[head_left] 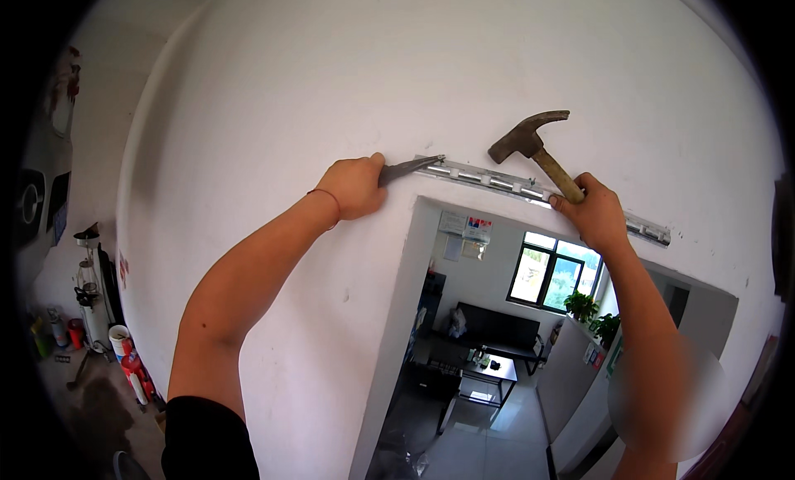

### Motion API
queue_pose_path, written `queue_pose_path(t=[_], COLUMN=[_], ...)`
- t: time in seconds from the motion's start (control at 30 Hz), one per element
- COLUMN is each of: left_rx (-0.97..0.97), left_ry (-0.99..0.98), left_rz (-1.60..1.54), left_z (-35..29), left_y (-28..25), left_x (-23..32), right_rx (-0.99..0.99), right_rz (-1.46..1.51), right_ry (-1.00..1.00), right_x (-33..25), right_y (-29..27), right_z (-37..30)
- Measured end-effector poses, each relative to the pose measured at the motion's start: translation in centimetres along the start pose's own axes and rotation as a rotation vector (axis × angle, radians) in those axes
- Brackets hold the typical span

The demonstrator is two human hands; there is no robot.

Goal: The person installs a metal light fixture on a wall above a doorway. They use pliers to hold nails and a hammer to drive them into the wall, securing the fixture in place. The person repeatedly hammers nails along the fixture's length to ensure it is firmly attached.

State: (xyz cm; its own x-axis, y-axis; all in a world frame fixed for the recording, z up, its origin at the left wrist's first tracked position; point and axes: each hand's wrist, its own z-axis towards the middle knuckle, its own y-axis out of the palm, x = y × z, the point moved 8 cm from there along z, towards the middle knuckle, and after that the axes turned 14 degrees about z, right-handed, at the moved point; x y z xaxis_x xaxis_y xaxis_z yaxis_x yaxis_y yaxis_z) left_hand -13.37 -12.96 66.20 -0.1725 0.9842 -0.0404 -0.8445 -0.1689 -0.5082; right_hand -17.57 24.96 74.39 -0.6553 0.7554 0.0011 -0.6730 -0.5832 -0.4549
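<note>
Grasping a likely head-heavy hammer (523, 139), best held low on its handle (558, 173), the right hand (598, 215) sits beside a stiff-looking metal strip (489, 180) on the wall (290, 91); the left hand (354, 186) clasps a pliers-like tool (404, 169) at the strip's left end.

Wall (315, 82) above clear. Pliers (404, 170) block metal rail's (474, 177) left end; claw hammer (523, 138), right hand (598, 213) obstruct right of middle. Rail's right tip free; doorway (389, 347) open below.
</note>
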Motion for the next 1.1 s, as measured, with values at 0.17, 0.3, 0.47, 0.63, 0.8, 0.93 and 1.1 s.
queue_pose_path(t=[0.17, 0.3, 0.47, 0.63, 0.8, 0.93, 1.1], left_rx=[-0.006, 0.020, 0.022, 0.011, -0.004, 0.003, 0.000], left_ry=[0.005, 0.013, 0.022, 0.017, 0.011, 0.019, 0.019], left_rz=[-0.004, -0.013, -0.007, -0.009, 0.003, 0.013, 0.019], left_z=[-0.1, 0.0, -0.1, 0.1, 0.1, 0.1, 0.3], left_y=[-0.1, -0.1, -0.2, 0.1, 0.1, 0.0, 0.3], left_x=[0.2, 0.1, 0.1, 0.0, 0.1, 0.1, 0.2], right_rx=[0.012, 0.007, 0.037, 0.002, 0.005, -0.004, -0.009], right_rz=[0.060, 0.115, 0.046, 0.082, 0.023, 0.048, 0.045], right_ry=[0.035, 0.007, -0.020, 0.002, -0.007, -0.010, 0.035], right_x=[-0.1, 1.4, 0.8, 1.4, 0.6, 0.5, 1.1], right_y=[-0.1, 0.5, 0.3, 0.4, 0.3, 0.3, 0.4], right_z=[-0.4, 0.5, 0.4, 0.8, 0.4, 0.3, 0.5])
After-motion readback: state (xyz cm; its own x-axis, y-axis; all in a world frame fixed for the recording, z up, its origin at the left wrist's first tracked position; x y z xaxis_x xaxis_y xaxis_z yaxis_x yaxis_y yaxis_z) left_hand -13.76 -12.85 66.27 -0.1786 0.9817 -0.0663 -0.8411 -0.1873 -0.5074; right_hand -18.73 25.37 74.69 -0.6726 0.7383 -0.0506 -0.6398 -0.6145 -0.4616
